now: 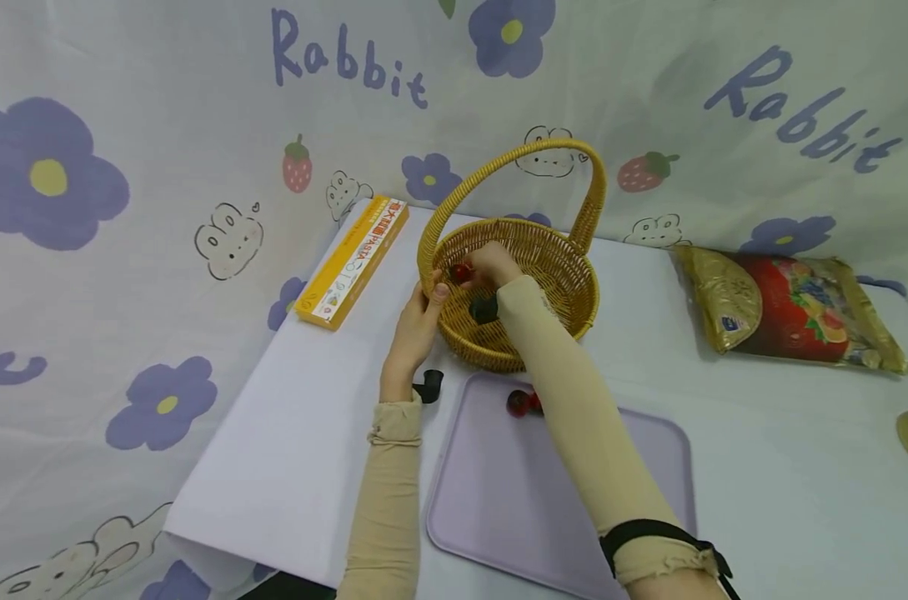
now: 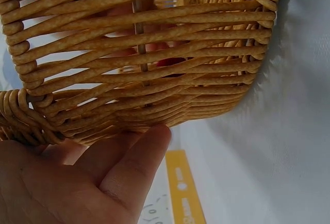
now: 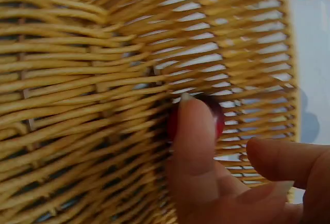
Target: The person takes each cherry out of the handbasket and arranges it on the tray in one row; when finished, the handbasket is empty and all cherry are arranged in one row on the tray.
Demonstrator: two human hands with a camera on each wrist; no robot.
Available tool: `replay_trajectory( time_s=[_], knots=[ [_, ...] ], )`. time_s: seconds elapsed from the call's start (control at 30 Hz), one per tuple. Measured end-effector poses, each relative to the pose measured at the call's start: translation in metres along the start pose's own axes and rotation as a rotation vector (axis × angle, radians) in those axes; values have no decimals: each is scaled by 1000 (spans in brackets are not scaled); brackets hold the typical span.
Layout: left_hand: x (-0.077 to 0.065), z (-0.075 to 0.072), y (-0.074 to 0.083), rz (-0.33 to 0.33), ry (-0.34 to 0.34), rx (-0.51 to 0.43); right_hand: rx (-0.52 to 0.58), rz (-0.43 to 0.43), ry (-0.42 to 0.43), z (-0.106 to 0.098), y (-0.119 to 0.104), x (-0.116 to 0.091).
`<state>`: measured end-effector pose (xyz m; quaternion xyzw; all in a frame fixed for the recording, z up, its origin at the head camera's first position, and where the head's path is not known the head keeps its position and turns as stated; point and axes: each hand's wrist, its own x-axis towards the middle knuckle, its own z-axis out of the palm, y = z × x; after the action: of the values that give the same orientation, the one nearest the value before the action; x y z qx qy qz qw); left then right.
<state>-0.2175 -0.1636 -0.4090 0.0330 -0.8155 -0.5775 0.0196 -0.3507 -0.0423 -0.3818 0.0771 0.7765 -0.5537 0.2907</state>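
Note:
A yellow wicker basket [image 1: 544, 242] with a tall arched handle stands near the back of the table. My left hand [image 1: 414, 329] grips its left rim at the foot of the handle; in the left wrist view its fingers [image 2: 136, 167] lie against the outside of the weave. Inside the basket, my right hand [image 1: 493, 265] is beside a small round dark red fruit [image 1: 461, 273] at the left wall. In the right wrist view a raised finger [image 3: 196, 141] partly covers that fruit [image 3: 219, 121], with a gap to the finger at its right.
In front of the basket lies a light purple tray [image 1: 491, 500], with dark red round fruit [image 1: 519, 403] near its back edge, partly behind my right sleeve. A yellow pasta box [image 1: 352, 262] is at the left, and a gold and red bag [image 1: 791, 308] at the right.

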Motion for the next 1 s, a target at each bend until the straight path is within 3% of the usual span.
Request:
replay_trajectory(
  time_s=[0.3, 0.5, 0.77, 0.87, 1.0],
  knots=[
    [1, 4, 1, 7, -17, -9, 8, 37, -108, 9, 12, -3],
    [3, 2, -2, 0, -4, -12, -157, -37, -179, 11, 15, 2],
    [2, 5, 0, -4, -25, -10, -186, -120, -182, -1, 14, -11],
    [1, 4, 1, -9, -22, -5, -118, -141, -182, -10, 13, -20],
    [0, -1, 0, -9, -23, 6, 64, -151, -165, -27, 14, -35]
  ],
)
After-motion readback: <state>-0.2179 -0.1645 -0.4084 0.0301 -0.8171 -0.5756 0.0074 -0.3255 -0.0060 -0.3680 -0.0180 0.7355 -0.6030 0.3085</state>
